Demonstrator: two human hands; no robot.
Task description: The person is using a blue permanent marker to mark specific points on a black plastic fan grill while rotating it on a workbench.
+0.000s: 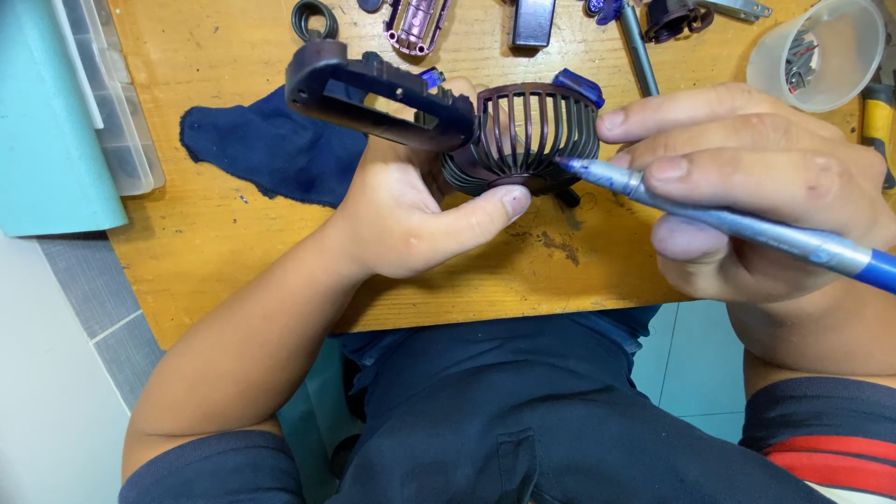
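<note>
Holding a dark ribbed cage part (523,135) up over the desk (233,243), left hand (411,215) grip clamped around it to keep it steady | right hand (747,177) grip pinched on a blue tool (728,224), tip touching the ribs | blue cloth (271,149) lies far left.

Dark purple slatted fan cage (527,135), blue/grey pen (747,227), navy cloth (271,149), orange-brown wood table (215,243).

Single head-worn view, looking steeply down, close over the orange wooden tabletop (233,252) edge and the person's dark-trousered lap (523,420); no second view.
</note>
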